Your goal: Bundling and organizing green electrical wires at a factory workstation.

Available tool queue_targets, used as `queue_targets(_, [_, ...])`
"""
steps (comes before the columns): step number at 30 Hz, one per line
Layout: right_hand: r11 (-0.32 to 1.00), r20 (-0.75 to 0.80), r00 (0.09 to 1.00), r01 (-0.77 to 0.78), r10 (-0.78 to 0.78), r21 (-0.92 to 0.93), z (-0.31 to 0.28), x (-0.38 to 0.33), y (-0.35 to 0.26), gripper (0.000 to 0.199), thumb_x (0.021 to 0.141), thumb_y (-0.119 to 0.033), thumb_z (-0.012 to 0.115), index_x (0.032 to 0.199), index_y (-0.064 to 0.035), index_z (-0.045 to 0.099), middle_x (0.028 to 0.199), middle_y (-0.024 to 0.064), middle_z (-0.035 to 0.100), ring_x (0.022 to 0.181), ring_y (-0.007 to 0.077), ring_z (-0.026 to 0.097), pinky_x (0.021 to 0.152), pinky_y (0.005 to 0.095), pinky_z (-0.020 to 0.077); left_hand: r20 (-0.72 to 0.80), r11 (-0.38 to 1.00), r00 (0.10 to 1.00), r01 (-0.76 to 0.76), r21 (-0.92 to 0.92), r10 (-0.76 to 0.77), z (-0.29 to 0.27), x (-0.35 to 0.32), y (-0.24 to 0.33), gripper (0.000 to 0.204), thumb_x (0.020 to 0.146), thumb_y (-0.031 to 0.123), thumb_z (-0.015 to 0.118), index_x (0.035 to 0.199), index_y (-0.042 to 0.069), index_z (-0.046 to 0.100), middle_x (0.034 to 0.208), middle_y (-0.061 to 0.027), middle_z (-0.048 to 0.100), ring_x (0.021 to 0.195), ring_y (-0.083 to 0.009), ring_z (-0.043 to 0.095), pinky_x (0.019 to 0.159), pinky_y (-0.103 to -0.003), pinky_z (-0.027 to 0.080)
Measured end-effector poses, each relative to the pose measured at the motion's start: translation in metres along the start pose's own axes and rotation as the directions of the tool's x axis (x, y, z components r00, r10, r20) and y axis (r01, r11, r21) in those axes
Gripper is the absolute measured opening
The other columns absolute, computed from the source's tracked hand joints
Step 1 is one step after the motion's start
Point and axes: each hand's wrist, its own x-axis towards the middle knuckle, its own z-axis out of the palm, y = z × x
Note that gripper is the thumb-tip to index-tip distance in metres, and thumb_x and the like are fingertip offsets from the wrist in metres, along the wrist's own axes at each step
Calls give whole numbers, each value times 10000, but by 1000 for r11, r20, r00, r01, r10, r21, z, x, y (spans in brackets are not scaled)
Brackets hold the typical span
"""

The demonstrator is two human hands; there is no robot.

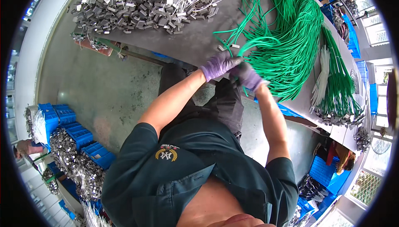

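Observation:
My left hand point(217, 66), in a purple glove with dark fingertips, is closed on a green cable point(249, 44) at the table's near edge. The cable bends up from my fingers in a loop to the right. Against it, my right hand point(248, 76) in a matching glove is closed too, its fingers partly smeared by motion; it seems to pinch the same cable, though the exact grip is hidden. A large bundle of green cables point(286, 52) lies just right of my hands. Small metal pieces point(235, 46) lie on the table just beyond my fingers.
A big heap of grey metal blocks with thin wires point(145, 2) covers the far left of the grey table point(199, 36). Another green bundle point(338, 77) and white cables point(321, 77) lie at right. Blue crates point(79, 133) and piled metal parts point(72, 160) stand at left.

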Motion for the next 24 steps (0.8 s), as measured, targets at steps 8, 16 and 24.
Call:
queue_targets(8, [858, 189, 959, 275, -212, -434, 57, 69, 56, 368, 799, -232, 586, 1073, 14, 570, 857, 233, 632, 822, 366, 605, 771, 408, 457, 78, 798, 978, 204, -568, -194, -71, 22, 31, 232, 797, 214, 647, 928, 27, 601, 667, -36, 574, 593, -152, 569, 586, -298, 495])
queue_targets(16, [804, -119, 960, 141, -253, -578, 16, 57, 34, 329, 844, -308, 560, 964, -9, 621, 813, 257, 610, 831, 393, 598, 701, 427, 449, -70, 761, 964, 157, -630, -257, -138, 112, 111, 168, 834, 218, 619, 844, 65, 551, 600, -1, 485, 531, -149, 500, 539, -330, 469])
queue_targets(24, [939, -468, 815, 279, -343, -203, -33, 82, 84, 241, 878, -256, 525, 840, -31, 603, 621, 55, 560, 497, 130, 521, 475, 299, 404, -184, 916, 961, -256, -308, 207, -91, 223, 240, 134, 862, 152, 559, 748, 81, 551, 578, -30, 513, 421, -153, 467, 386, -323, 421])
